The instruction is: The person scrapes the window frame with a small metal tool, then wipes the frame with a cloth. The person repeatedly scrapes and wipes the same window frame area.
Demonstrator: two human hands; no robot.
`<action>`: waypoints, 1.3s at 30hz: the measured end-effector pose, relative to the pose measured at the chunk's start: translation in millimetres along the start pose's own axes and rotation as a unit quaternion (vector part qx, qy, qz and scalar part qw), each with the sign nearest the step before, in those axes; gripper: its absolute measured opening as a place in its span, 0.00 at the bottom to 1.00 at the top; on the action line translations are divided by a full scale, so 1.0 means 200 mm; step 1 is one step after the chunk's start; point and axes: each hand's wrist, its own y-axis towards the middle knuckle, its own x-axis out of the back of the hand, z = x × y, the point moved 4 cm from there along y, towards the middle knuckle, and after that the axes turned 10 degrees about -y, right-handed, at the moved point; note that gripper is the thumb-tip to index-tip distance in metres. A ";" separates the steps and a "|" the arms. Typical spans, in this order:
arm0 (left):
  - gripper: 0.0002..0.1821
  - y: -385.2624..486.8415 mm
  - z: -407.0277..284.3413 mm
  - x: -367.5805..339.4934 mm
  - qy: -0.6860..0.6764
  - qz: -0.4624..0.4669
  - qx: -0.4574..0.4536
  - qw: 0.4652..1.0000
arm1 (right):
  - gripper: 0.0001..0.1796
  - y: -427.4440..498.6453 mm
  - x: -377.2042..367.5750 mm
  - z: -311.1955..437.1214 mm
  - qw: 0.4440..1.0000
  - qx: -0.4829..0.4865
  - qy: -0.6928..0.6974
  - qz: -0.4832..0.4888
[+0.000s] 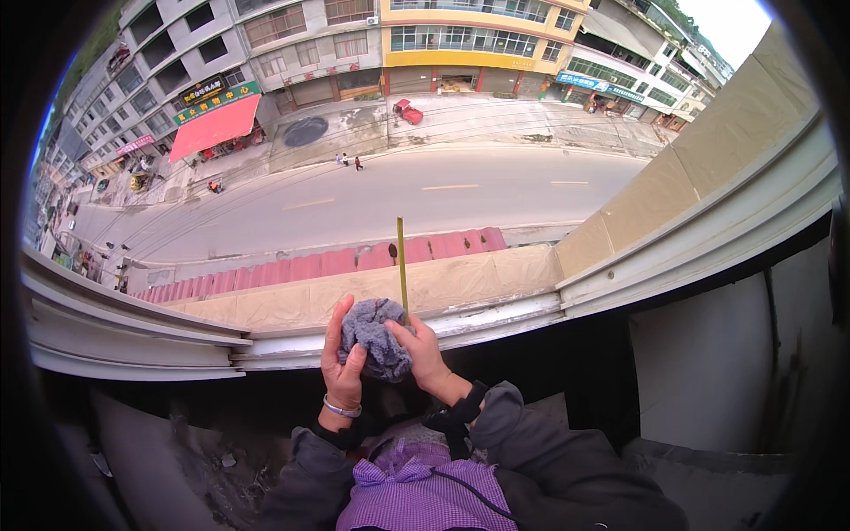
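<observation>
Between my two hands is a crumpled grey cloth (377, 340), bunched into a ball just inside the window sill. My left hand (342, 368) cups its left side, fingers pointing up and thumb on the front. On the right side my right hand (423, 355) presses it, thumb and fingers over the top. A thin greenish-yellow stick (402, 265) rises behind the cloth beside my right hand and stands out over the sill; its lower end is hidden, and whether my right hand holds it I cannot tell.
The white window track (491, 323) runs across in front of me, with a tiled outer ledge (478, 275) beyond. Window frames (697, 219) rise at both sides. Far below lie a red corrugated roof (319, 264) and a street (372, 192) with several people and vehicles.
</observation>
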 end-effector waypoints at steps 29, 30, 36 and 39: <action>0.14 0.14 0.86 -0.79 0.099 -0.035 0.239 0.965 | 0.10 -0.08 0.95 0.47 0.673 0.252 -0.664 -0.207; 0.12 0.14 0.85 -0.81 0.049 -0.042 0.236 0.970 | 0.12 -0.09 1.00 0.49 0.692 0.213 -0.654 -0.219; 0.07 0.20 0.48 -0.65 -0.118 0.046 0.158 0.979 | 0.11 -0.16 0.99 0.68 0.827 0.199 -0.483 -0.207; 0.09 0.21 0.13 -0.45 -0.064 0.093 0.049 0.992 | 0.07 -0.20 0.76 0.84 0.820 0.355 -0.423 -0.152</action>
